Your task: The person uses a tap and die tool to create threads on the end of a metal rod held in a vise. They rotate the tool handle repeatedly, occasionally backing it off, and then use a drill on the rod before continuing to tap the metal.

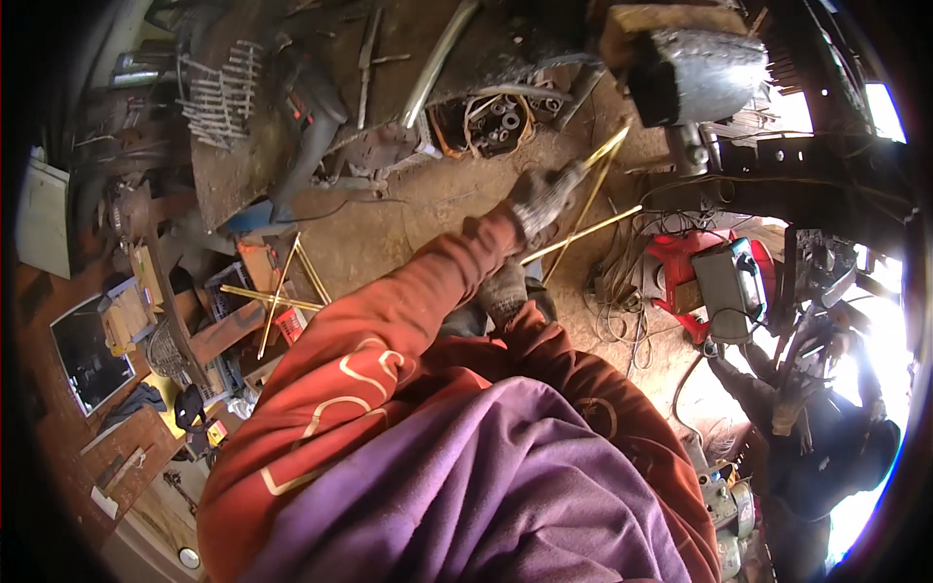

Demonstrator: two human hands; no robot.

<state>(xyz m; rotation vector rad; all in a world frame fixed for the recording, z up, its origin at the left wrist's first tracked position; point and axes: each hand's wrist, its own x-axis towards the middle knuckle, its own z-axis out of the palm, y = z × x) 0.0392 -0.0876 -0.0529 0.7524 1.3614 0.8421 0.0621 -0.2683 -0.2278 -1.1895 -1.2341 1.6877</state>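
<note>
My left hand (542, 202), in a grey work glove, reaches forward over the floor. Its fingers are closed round a thin, shiny brass-coloured rod (607, 146) that sticks out beyond them. Closer to my body is my right hand (503, 291), also gloved, with its fingers mostly hidden. A second brass-coloured rod (593, 230) slants away from beside it, crossing another thin rod (585, 212). More such rods (280, 295) cross one another left of my left sleeve; whether they join those by my hands is hidden behind my arm.
A dark workbench (398, 97) with metal pieces and a power tool (309, 112) lies ahead. Beneath it sits a container of round metal parts (501, 121). At right are a red plastic stool (671, 257) bearing a boxy machine (729, 287), loose cables (622, 301), and another person (826, 437).
</note>
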